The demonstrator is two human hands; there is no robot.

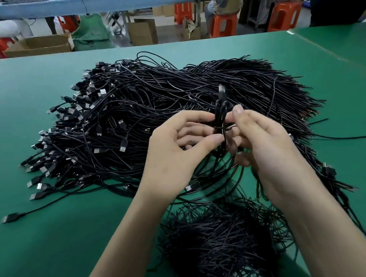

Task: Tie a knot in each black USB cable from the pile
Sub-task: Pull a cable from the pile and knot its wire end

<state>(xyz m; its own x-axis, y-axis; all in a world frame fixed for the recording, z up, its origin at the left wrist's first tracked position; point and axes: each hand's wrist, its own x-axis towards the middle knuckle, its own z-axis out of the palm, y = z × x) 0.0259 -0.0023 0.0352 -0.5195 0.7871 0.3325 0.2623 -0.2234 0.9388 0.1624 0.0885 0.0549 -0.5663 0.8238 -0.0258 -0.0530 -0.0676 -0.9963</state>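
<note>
– Cable (221,117) being worked: where is it?
– Just above the pile's (154,101) near edge, held upright between both hands as a small bundle of loops. Its plug (222,89) sticks up on top.
– And the fingers?
– The left hand (178,153) has thumb and forefinger pinched on one side of the bundle. The right hand (269,153) has its fingers (238,111) clamped on the other side, with the lower ones curled near a strand. Blur hides whether the knot is pulled tight.
– How far along, would you say?
– Far from finished, I judge. The pile is large, its strands lying loose and roughly parallel. A smaller, tangled heap (221,240) sits on the near side of the pile. Those are probably the finished ones, though I can't make out knots in it.
– Materials?
– The cord is thin, round and matte black, springy enough to hold curves. Connectors (70,114) are flat rectangular black bodies with shiny metal shells, massed along the pile's left side. Plain cut ends (298,90) fan out on its right. Everything lies on a smooth green worktop (56,240).
</note>
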